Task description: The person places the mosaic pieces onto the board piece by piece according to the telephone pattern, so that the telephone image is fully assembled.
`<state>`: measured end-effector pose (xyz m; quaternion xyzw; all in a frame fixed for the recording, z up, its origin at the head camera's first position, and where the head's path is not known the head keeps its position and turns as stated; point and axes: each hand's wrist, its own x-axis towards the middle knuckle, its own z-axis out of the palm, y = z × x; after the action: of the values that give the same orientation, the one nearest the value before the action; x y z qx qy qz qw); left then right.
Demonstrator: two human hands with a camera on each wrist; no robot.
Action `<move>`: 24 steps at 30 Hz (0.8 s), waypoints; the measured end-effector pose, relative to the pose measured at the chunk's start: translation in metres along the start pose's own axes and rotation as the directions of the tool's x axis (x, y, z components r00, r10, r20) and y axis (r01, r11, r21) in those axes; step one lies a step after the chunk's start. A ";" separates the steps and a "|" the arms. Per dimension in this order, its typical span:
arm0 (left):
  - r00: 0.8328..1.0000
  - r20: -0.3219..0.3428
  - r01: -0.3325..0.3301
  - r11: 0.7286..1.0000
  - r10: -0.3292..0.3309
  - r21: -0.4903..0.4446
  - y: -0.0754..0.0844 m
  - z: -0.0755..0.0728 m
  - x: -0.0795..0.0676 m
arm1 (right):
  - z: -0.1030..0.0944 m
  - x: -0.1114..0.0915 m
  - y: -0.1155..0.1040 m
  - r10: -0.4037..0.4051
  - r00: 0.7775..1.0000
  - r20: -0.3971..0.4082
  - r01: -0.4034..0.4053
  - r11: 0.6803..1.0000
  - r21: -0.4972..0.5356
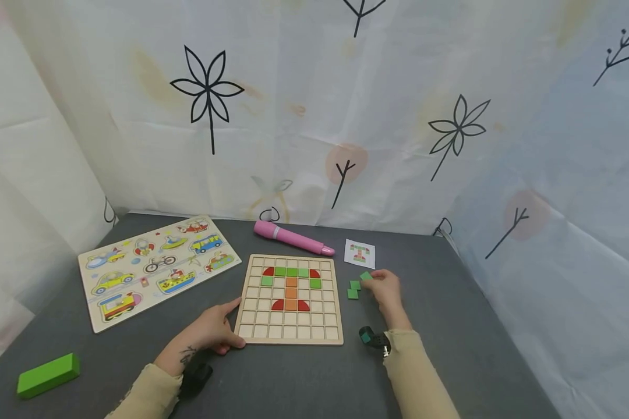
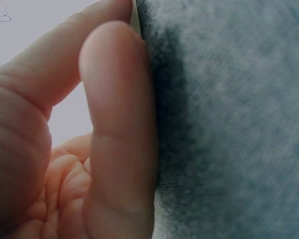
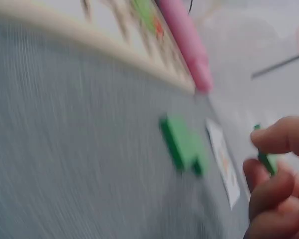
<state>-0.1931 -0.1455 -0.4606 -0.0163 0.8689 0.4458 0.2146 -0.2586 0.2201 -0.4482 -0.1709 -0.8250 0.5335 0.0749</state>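
Observation:
A wooden grid board (image 1: 289,319) lies on the dark table, with green, orange and red tiles in a T-like figure. At its lower left corner rests my left hand (image 1: 212,327), index fingertip on the left edge and thumb at the corner. The left wrist view shows this thumb (image 2: 120,124) extended close over the table. To the right of the board, my right hand (image 1: 387,291) pinches a green square tile (image 3: 267,162) between thumb and fingers, raised off the table in the right wrist view. Two more green tiles (image 1: 353,294) lie beside that hand.
A small card (image 1: 360,265) printed with the same figure lies behind the green tiles. Behind the board is a pink marker-shaped stick (image 1: 293,238). A picture puzzle board (image 1: 159,265) sits at left, a green block (image 1: 48,376) at front left. Patterned cloth hangs behind.

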 end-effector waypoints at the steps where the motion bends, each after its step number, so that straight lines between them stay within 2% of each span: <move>1: 1.000 -0.001 0.002 1.000 -0.002 0.003 0.000 0.000 0.000 | 0.003 -0.003 -0.004 -0.005 1.000 0.025 0.004 0.999 0.043; 4: 1.000 -0.002 0.003 1.000 -0.003 0.007 0.001 -0.001 0.001 | 0.012 -0.013 -0.017 -0.020 0.995 0.102 0.004 0.989 0.147; 8: 1.000 0.000 0.004 1.000 -0.004 0.009 0.001 0.000 0.001 | 0.025 -0.030 -0.030 -0.068 0.977 0.202 0.020 0.973 0.230; 12: 1.000 -0.002 0.004 1.000 -0.004 0.008 0.002 -0.001 0.002 | 0.037 -0.046 -0.036 -0.130 0.947 0.293 0.041 0.955 0.292; 15: 1.000 -0.008 0.000 1.000 0.000 0.009 0.002 -0.001 0.001 | 0.045 -0.056 -0.037 -0.159 0.917 0.366 0.044 0.952 0.304; 19: 1.000 -0.015 -0.006 1.000 0.006 0.017 0.002 -0.001 0.001 | 0.056 -0.066 -0.031 -0.165 0.885 0.436 0.080 0.975 0.207; 21: 1.000 -0.016 -0.010 1.000 0.010 0.016 0.002 0.000 0.001 | 0.061 -0.069 -0.027 -0.159 0.877 0.453 0.112 0.985 0.128; 24: 1.000 -0.018 -0.015 1.000 0.015 0.012 0.001 0.000 0.001 | 0.065 -0.073 -0.022 -0.160 0.864 0.478 0.177 0.984 0.011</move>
<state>-0.1939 -0.1442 -0.4600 -0.0128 0.8734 0.4421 0.2035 -0.2153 0.1295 -0.4513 0.0371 -0.8384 0.5368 -0.0871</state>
